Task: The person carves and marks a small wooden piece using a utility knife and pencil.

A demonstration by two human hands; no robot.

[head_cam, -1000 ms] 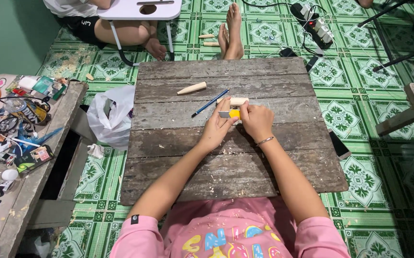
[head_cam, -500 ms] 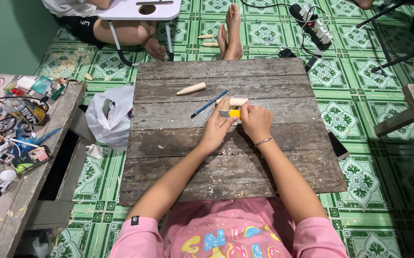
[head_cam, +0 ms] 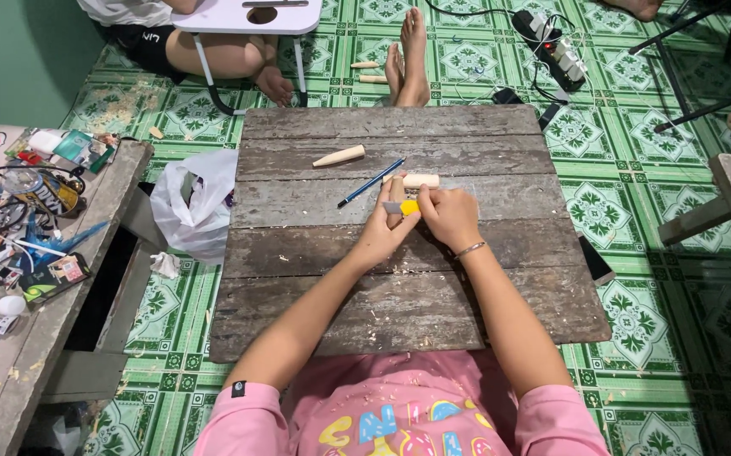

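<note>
My left hand (head_cam: 384, 228) and my right hand (head_cam: 448, 215) meet over the middle of a weathered wooden table (head_cam: 399, 304). Between them is a short pale wooden piece (head_cam: 420, 180), its end sticking out beyond my fingers, held by the left hand. My right hand grips a small yellow-handled cutter (head_cam: 406, 207) pressed against that wood. A blue pencil (head_cam: 371, 182) lies just left of my hands. A second carved wooden peg (head_cam: 338, 156) rests further left on the table.
A white plastic bag (head_cam: 192, 203) sits on the green tiled floor left of the table. A cluttered bench (head_cam: 19, 228) stands at far left. Other people's legs and feet (head_cam: 408, 59), a small white table (head_cam: 243, 15) and a power strip (head_cam: 555, 46) lie beyond.
Both hands stay together on the wooden piece and cutter with only slight shifts; nothing else has moved.
</note>
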